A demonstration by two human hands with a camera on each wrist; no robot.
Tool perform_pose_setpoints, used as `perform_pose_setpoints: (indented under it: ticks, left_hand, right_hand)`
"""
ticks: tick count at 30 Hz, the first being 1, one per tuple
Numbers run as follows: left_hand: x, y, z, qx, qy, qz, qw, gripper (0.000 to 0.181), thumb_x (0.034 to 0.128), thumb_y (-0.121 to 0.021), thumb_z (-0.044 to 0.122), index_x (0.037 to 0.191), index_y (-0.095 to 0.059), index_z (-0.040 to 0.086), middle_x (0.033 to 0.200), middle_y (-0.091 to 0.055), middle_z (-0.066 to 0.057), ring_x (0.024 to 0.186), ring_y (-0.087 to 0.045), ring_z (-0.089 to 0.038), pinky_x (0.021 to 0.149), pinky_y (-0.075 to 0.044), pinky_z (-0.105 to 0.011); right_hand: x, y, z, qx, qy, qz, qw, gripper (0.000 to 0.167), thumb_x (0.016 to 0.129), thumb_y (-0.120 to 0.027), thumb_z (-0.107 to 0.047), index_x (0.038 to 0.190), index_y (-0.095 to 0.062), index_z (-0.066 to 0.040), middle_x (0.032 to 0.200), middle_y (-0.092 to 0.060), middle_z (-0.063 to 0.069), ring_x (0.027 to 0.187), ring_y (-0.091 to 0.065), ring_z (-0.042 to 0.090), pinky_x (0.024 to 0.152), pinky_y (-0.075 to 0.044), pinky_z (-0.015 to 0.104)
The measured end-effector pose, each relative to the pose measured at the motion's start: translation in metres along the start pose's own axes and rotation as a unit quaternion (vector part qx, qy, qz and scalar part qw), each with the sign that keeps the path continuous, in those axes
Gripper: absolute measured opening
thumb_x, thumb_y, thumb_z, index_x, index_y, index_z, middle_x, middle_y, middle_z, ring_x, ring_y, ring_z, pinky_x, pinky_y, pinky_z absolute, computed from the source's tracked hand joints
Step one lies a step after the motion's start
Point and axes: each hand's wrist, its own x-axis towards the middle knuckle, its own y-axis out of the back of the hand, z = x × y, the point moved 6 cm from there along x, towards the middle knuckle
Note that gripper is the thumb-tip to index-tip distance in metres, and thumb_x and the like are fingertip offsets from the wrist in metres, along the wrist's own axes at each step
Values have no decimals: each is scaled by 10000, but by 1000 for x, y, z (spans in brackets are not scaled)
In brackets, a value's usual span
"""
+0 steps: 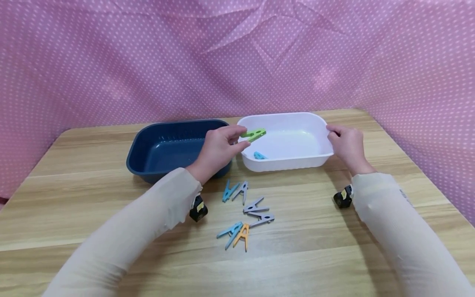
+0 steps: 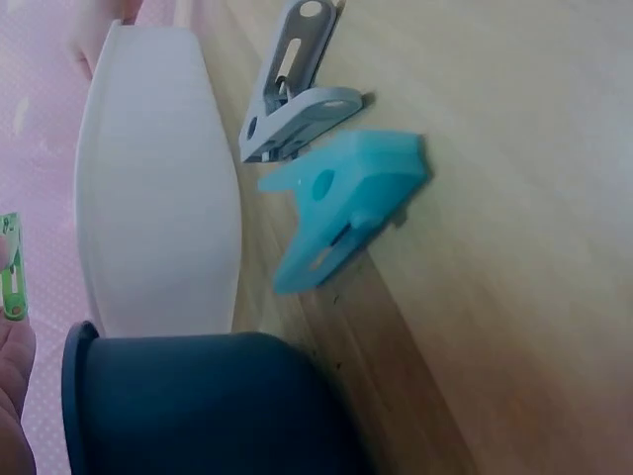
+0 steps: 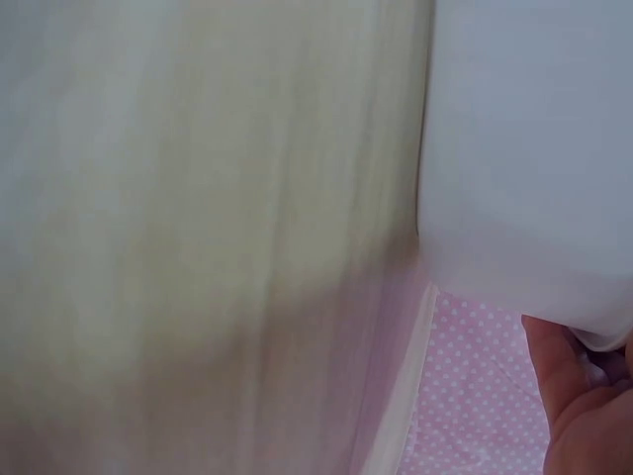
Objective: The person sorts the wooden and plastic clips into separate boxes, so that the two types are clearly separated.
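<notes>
A screened booth: dotted pink cloth (image 1: 237, 62) behind and beside a table (image 1: 304, 247).

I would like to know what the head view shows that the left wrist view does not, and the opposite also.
Only the head view: the orange clothespin, the blue clothespin inside the white bin, and both beige sleeves.
Only the left wrist view: the long slot in the arm of a grey clothespin, too fine to make out from the head.
Both: the green clothespin pinched by the left hand, the right hand at the white bin's end, the navy bin, the table and the pink dotted cloth.
</notes>
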Motion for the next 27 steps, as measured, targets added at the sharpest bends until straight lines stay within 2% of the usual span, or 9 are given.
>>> perform_pose_setpoints:
  ticks: [3, 7, 9, 11, 14, 20, 27]
  left_hand:
    - [2, -7, -2, 65, 98, -177, 9998, 396, 839, -683, 207, 1211, -618, 87, 1230, -608, -54, 1057, -608, -188, 883, -509, -281]
    - [3, -18, -5, 436, 288, -727, 9960, 510, 845, -675, 256, 1311, -533, 105, 1355, -513, -45, 1153, -548, -199, 964, -459, -310]
    - [2, -21, -7, 613, 347, -987, 9926, 564, 846, -673, 268, 1355, -484, 112, 1402, -463, -34, 1101, -567, -203, 975, -450, -319]
    - [1, -22, -7, 670, 366, -1093, 9911, 584, 848, -671, 266, 1372, -461, 113, 1419, -443, -30, 1040, -581, -196, 980, -446, -327]
    - [0, -21, -8, 611, 334, -1068, 9918, 575, 854, -665, 254, 1370, -461, 103, 1409, -455, -30, 933, -605, -192, 937, -477, -329]
    - [-2, -18, -8, 324, 252, -909, 9950, 534, 861, -656, 234, 1351, -486, 106, 1389, -478, -33, 1154, -555, -212, 954, -466, -318]
    - [-9, -11, -10, -166, 406, -757, 9962, 506, 860, -658, 235, 1328, -515, 103, 1348, -520, -31, 1171, -546, -174, 942, -468, -281]
  right_hand:
    - [0, 0, 0, -14, -24, -21, 10000, 343, 919, -437, -97, 1210, -590, 4, 1190, -577, 235, 915, -595, 322, 484, -381, 97]
    - [-1, 0, 0, -6, -63, -50, 10000, 348, 921, -430, -98, 1216, -585, 0, 1199, -573, 235, 899, -592, 311, 477, -391, 114]
    - [-1, 0, 0, 0, -73, -51, 10000, 350, 920, -428, -98, 1218, -584, -1, 1201, -572, 235, 880, -590, 306, 469, -392, 124]
    - [-1, 0, 0, 13, -78, -59, 10000, 352, 922, -425, -101, 1221, -582, -2, 1204, -570, 235, 863, -587, 301, 463, -394, 133]
    - [-1, 0, -1, 24, -64, -51, 10000, 351, 924, -427, -101, 1222, -582, -1, 1203, -571, 236, 865, -585, 300, 473, -389, 120]
    - [-1, 1, -2, -7, -1, -3, 10000, 342, 924, -436, -97, 1212, -589, 4, 1190, -580, 238, 901, -590, 314, 495, -375, 85]
    - [-1, 1, -1, -49, -24, -23, 10000, 348, 926, -430, -102, 1219, -586, 2, 1197, -579, 233, 869, -580, 296, 484, -385, 122]
